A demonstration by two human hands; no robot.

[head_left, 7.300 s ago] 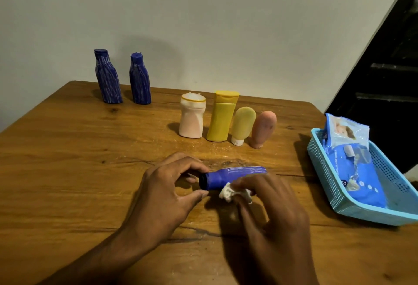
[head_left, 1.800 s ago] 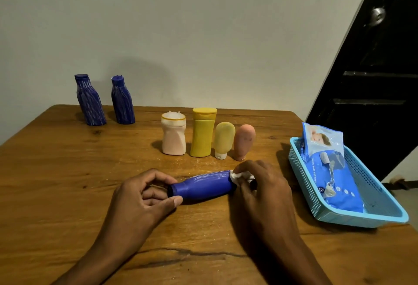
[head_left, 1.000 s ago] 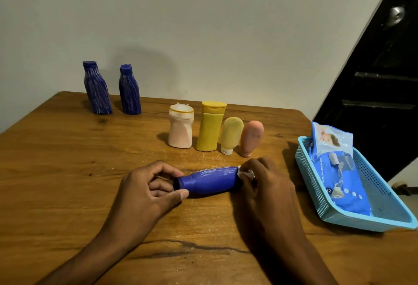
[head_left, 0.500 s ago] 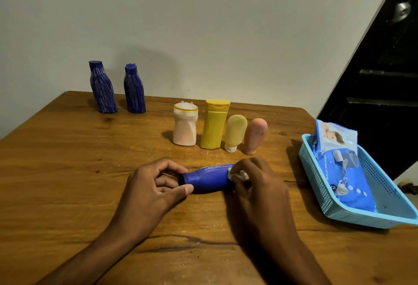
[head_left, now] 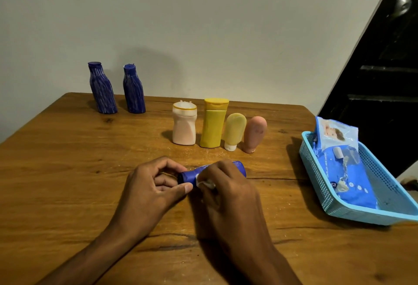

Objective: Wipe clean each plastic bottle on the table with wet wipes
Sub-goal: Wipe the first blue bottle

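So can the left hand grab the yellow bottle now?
Probably not right away. The left hand is busy holding the blue bottle by its cap end. The path to the yellow bottle looks free, though, with only bare table between, once it lets go.

Middle of the blue bottle [head_left: 237,168] lying on its side hidden under the right hand [head_left: 226,192]. Most of the wet wipe [head_left: 206,184] buried inside that grip, only a crumpled white edge showing. Cap end partly covered by the left hand [head_left: 149,185]. Far right of the grip, blue basket [head_left: 316,185] cut off by the frame edge. Print on the wipes pack [head_left: 346,171] too small to read fully.
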